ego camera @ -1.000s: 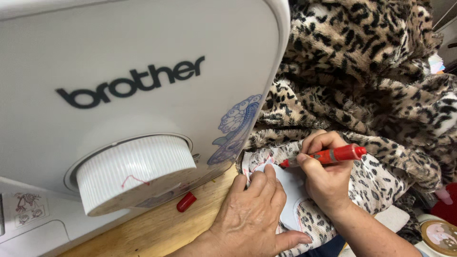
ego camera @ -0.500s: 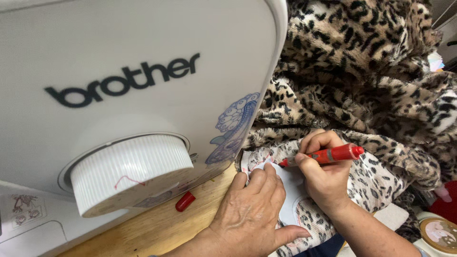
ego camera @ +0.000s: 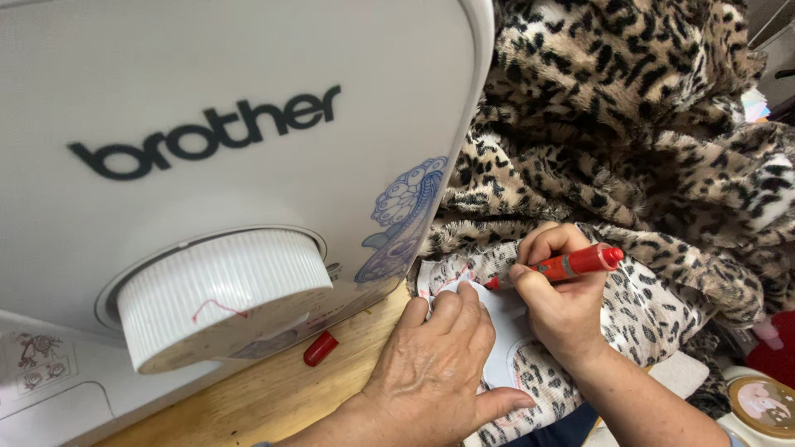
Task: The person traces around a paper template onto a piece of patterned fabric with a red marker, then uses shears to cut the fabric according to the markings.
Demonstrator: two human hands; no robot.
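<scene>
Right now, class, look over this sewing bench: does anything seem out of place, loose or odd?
Two small things. A red pen cap lies loose on the wooden table beside the sewing machine, apart from the red marker in the right hand. A stray red thread clings to the ribbed handwheel.

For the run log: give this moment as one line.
left hand: pressing white template | right hand: holding red marker | under: leopard fabric

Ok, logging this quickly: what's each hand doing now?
Left hand: open, pressing flat on the white template.
Right hand: closed on the red marker.
</scene>
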